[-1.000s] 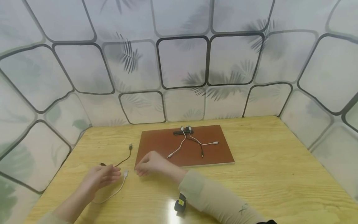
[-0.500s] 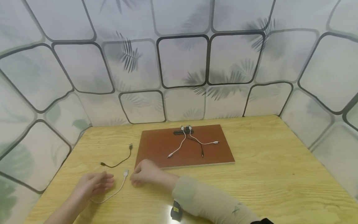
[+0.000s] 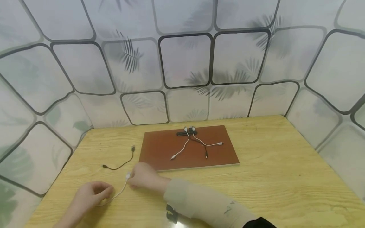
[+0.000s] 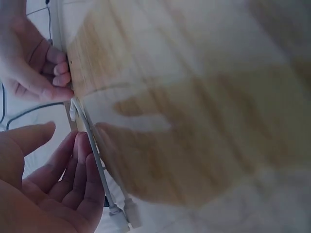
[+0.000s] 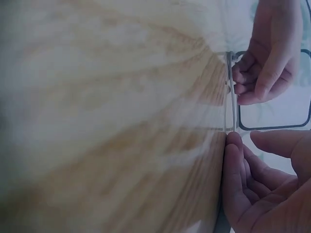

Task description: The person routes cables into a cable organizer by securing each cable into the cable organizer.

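In the head view a white USB cable [image 3: 121,191] lies on the wooden table, its plug end up and to the right. My right hand [image 3: 145,176] is beside that plug, and the right wrist view shows a gap between its thumb and fingers [image 5: 235,160]. At the cable's other end is my left hand [image 3: 90,197], partly covering it. The left wrist view shows the left thumb and fingers [image 4: 83,145] apart, fingertips close to the cable [image 4: 95,150]; whether they touch it I cannot tell. A short black USB cable [image 3: 124,164] lies beyond the hands.
A brown board [image 3: 159,145] lies at the back, bearing a black strip-shaped hub [image 3: 182,134]. Two white cables [image 3: 182,150] and a dark one [image 3: 206,152] run from it. Under my right forearm is a small black object [image 3: 171,213]. Patterned curtains [image 3: 186,63] surround the table [image 3: 271,177].
My left hand has drawn back toward me from the black cable to the white cable's near end. My right hand has moved left and down to the white plug.
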Motion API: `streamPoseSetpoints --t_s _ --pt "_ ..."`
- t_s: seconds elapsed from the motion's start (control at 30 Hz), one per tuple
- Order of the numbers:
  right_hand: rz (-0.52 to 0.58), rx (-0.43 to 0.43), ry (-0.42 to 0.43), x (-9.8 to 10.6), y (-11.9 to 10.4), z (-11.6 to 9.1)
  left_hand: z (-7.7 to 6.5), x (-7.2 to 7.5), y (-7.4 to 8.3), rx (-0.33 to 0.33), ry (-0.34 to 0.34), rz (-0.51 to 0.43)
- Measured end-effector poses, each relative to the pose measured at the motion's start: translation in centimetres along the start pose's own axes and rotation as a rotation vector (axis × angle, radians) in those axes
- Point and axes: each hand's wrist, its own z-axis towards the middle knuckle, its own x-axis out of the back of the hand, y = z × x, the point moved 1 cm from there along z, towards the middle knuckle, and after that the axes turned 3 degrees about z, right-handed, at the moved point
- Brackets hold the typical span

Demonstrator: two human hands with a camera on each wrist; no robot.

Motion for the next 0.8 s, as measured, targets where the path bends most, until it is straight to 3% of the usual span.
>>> streamPoseSetpoints --t_s 0.13,0.33,0.63,0.8 --pt "-0.121 -0.001 0.028 -0.8 -0.2 1.0 -0.2 -0.4 0.5 -0.075 0.022 0.055" --pt "-0.242 -0.007 0.047 -1.4 -0.3 1.9 -0.5 -0.8 1.4 -0.130 0.011 0.076" --pt "-0.235 -0.030 0.027 -0.6 -1.6 0.4 -0.2 -1.4 2.2 -0.127 -0.006 0.098" --pt "-0.182 -0.061 0.000 -1.0 -1.3 0.9 -0.1 -1.5 2.3 -0.120 -0.013 0.084"
